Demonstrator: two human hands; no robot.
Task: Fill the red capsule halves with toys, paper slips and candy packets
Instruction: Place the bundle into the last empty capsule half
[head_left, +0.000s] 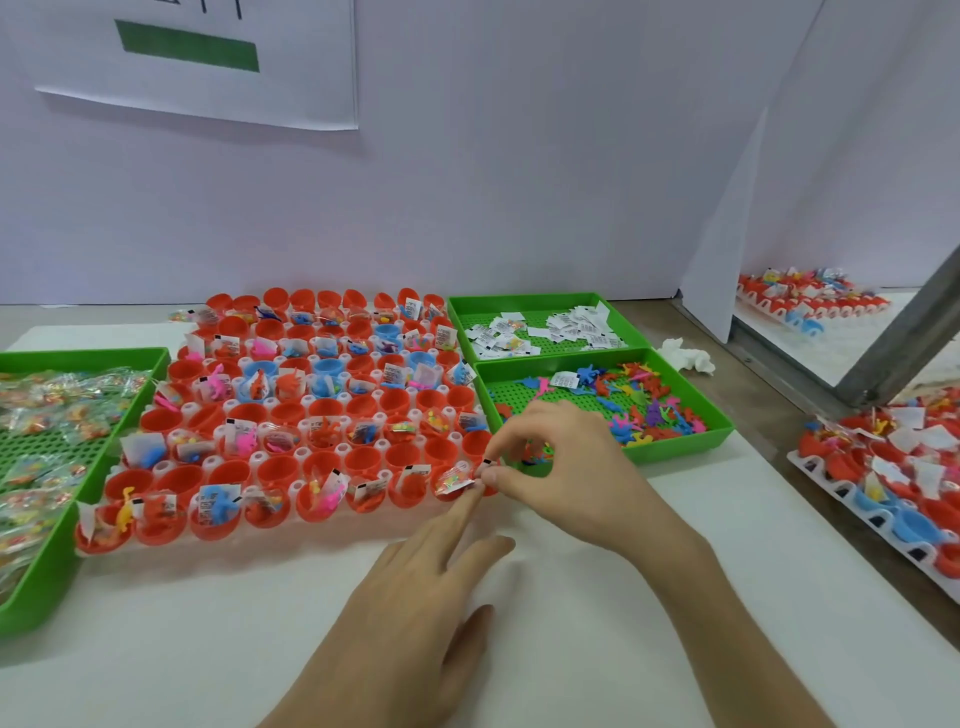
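With 12 o'clock pointing away from the person, a green tray (83, 358) at 9 o'clock on the desk (571, 649) holds a heap of candy packets (62, 410), too many and too crumpled to count. Beside it, at 11 o'clock, a clear rack (300, 453) carries the red capsule halves (322, 405), about 9 across in the near row. Most near ones hold something; several further back look bare. About 5 blue halves (326, 368) sit among them.

The left hand (415, 587) lies low over the desk, fingers straight and slightly spread. Its index tip touches 1 candy packet (454, 480) sitting in a half near the right end of the near row.

The right hand (561, 467) pinches 1 paper slip (487, 464) between thumb and index finger, the other fingers curled. The pinch sits right over the rack's near right corner, so the target half lies at about 6 o'clock of the slip and very close, mostly hidden by fingers. The slip's long axis cannot be told. The right hand is the nearer one, and I judge the step to be dropping this slip in.

At 1 o'clock are 2 more green trays, making 3 in all: the far tray (519, 300) with loose paper slips (582, 325), the near tray (680, 451) with toys (644, 410). At 3 o'clock lie filled racks (883, 483).
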